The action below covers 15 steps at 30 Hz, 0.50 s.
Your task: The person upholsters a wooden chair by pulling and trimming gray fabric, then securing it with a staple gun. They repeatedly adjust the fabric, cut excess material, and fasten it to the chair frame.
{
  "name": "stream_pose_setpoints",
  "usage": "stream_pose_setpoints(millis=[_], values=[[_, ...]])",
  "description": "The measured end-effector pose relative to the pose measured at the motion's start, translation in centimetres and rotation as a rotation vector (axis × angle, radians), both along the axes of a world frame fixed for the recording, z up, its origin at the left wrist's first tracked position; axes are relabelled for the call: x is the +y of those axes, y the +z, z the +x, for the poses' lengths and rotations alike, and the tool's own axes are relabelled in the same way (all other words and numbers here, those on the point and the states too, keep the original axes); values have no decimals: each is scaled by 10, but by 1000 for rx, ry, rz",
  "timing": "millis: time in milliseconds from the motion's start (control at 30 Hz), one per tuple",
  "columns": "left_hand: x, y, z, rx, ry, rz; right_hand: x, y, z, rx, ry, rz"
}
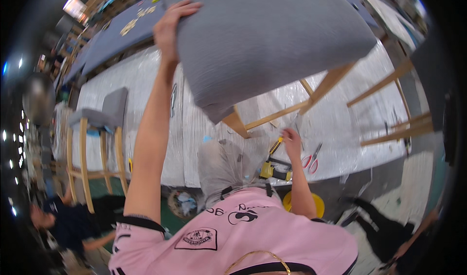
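A grey upholstered chair (272, 36) with pale wooden legs stands tilted over the plastic-covered table (180, 153). My left hand (174, 26) grips its left edge, with the fingers laid over the fabric. Down by the table's near side, my right hand (292, 140) has its fingers curled at the end of a yellow-and-black handled tool (275, 147); the tool's tip cannot be made out. Just below lies a yellow-and-black staple gun (275, 171). Red-handled pliers (312, 162) rest to the right of my right hand.
Another grey chair (92, 122) stands at the left, and wooden chair legs (389, 114) reach in from the right. Behind is a grey-covered surface (116, 36) with small pale pieces. A yellow round container (317, 206) sits below my right arm. People are on both sides.
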State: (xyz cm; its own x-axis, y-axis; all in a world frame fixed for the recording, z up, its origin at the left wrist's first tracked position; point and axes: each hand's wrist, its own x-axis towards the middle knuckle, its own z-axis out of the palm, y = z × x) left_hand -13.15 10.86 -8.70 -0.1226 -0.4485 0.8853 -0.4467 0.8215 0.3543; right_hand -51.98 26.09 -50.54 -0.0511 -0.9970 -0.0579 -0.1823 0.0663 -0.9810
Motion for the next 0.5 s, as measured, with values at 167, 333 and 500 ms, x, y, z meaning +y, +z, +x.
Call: stream_pose_setpoints(millis=[167,333,500], values=[[-15,6,-32,49,39,0,59,-142,-140,912,-393,308],[15,-8,-43,347,-44,239,107,-198,-170,1067,-197,63],[133,-97,-38,423,261,671,109,-129,-119,981,-583,563]])
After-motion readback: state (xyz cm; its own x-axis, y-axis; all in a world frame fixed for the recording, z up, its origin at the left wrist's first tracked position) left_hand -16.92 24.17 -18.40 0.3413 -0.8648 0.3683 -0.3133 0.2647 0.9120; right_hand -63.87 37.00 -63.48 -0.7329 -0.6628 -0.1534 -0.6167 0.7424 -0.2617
